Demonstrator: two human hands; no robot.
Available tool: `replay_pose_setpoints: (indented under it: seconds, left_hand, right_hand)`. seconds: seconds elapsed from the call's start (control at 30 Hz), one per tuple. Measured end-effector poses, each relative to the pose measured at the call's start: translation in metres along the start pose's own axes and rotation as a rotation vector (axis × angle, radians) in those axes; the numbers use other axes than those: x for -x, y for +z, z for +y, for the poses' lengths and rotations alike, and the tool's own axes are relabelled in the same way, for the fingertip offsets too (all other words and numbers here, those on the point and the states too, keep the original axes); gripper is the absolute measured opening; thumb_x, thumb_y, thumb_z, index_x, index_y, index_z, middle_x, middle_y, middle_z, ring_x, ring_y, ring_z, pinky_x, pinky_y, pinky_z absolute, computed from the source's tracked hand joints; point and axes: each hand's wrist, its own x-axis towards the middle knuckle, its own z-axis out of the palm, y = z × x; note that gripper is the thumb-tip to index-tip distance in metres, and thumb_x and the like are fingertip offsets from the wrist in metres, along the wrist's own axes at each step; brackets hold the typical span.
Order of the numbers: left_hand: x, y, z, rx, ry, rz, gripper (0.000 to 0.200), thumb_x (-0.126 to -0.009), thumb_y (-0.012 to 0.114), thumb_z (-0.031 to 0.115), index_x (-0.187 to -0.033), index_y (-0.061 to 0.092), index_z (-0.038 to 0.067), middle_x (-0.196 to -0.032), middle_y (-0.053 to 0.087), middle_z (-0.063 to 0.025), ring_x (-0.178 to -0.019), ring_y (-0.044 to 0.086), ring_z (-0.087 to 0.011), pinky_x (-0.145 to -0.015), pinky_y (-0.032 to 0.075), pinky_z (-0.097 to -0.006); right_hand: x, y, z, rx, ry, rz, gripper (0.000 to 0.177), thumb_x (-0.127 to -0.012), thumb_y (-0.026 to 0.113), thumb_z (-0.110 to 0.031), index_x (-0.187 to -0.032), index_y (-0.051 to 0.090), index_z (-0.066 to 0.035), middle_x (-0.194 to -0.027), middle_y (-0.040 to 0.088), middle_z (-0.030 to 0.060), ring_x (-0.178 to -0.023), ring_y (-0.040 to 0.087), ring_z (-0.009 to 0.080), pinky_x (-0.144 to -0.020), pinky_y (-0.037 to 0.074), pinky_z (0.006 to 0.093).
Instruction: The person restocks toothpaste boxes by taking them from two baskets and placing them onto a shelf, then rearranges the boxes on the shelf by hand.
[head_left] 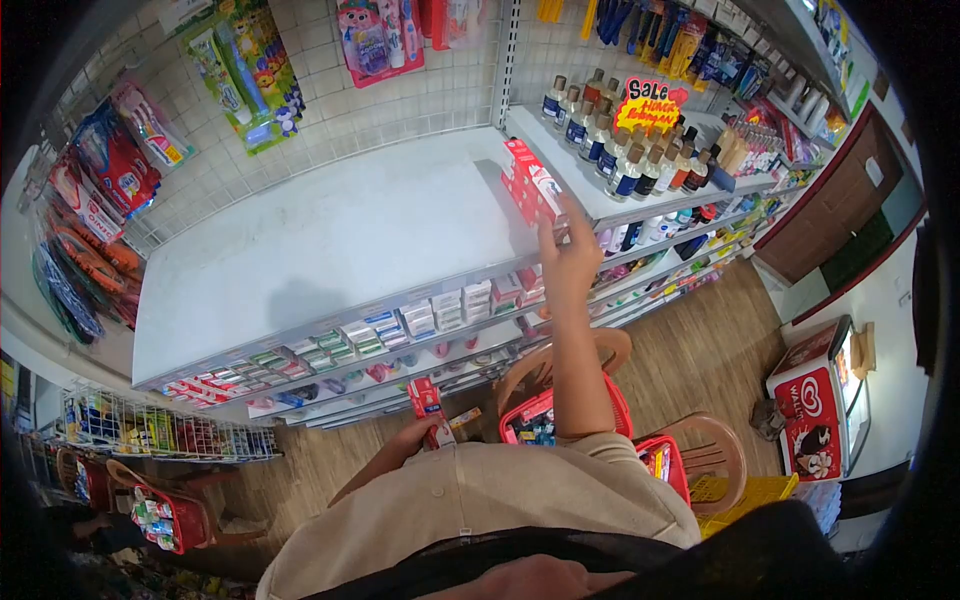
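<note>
The right hand (568,250) is raised with its fingers closed on the end carton (547,203) of a row of red toothpaste cartons (522,170), apparently squaring it against the others at the right end of the white shelf (330,240). The left hand (415,437) is wrapped round a spare red carton (427,398), held upright near the waist within easy reach. Toothbrush packs (250,70) hang on the grid wall behind, bottles (610,140) fill the next bay under a Sale sign (650,105), and a red basket (530,420) of goods sits below the arm above a wooden floor (690,350)
</note>
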Motion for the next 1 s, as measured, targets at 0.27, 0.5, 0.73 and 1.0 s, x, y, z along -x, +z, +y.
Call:
replay_pose_setpoints:
  seconds: [0.27, 0.5, 0.73, 1.0]
  left_hand:
    - [0.015, 0.015, 0.019, -0.096, 0.013, 0.078, 0.017, -0.075, 0.064, 0.025, -0.082, 0.064, 0.009, -0.065, 0.056, 0.0, -0.053, 0.057, -0.0139, -0.045, 0.047, -0.0288]
    - [0.023, 0.021, 0.033, -0.152, -0.052, 0.03, 0.018, -0.075, 0.065, 0.028, -0.076, 0.064, 0.009, -0.06, 0.055, -0.0001, -0.046, 0.055, -0.0147, -0.042, 0.046, -0.0287]
    - [0.013, 0.012, 0.024, -0.172, -0.03, 0.042, 0.02, -0.075, 0.066, 0.028, -0.08, 0.063, 0.009, -0.059, 0.055, -0.0009, -0.042, 0.054, -0.0154, -0.039, 0.045, -0.028]
    - [0.015, 0.009, 0.024, -0.192, -0.073, 0.049, 0.021, -0.073, 0.066, 0.028, -0.082, 0.063, 0.009, -0.061, 0.056, -0.0019, -0.043, 0.054, -0.0155, -0.04, 0.046, -0.0291]
  right_hand:
    - [0.003, 0.003, 0.004, -0.05, -0.001, 0.044, 0.035, -0.078, 0.067, -0.006, -0.112, 0.062, 0.0, -0.105, 0.065, 0.0202, -0.095, 0.065, 0.0343, -0.082, 0.05, 0.0377]
    - [0.004, -0.005, -0.004, 0.04, -0.006, -0.027, 0.046, -0.076, 0.07, -0.006, -0.12, 0.057, -0.003, -0.107, 0.064, 0.0206, -0.094, 0.064, 0.036, -0.08, 0.05, 0.0388]
    - [0.002, -0.008, -0.006, 0.028, -0.016, -0.049, 0.048, -0.075, 0.071, -0.004, -0.12, 0.056, -0.003, -0.106, 0.063, 0.0217, -0.095, 0.063, 0.0372, -0.08, 0.05, 0.0399]
    - [0.006, -0.009, -0.008, 0.054, 0.027, -0.052, 0.054, -0.074, 0.071, -0.004, -0.125, 0.053, -0.004, -0.1, 0.064, 0.0224, -0.09, 0.063, 0.0374, -0.077, 0.049, 0.0417]
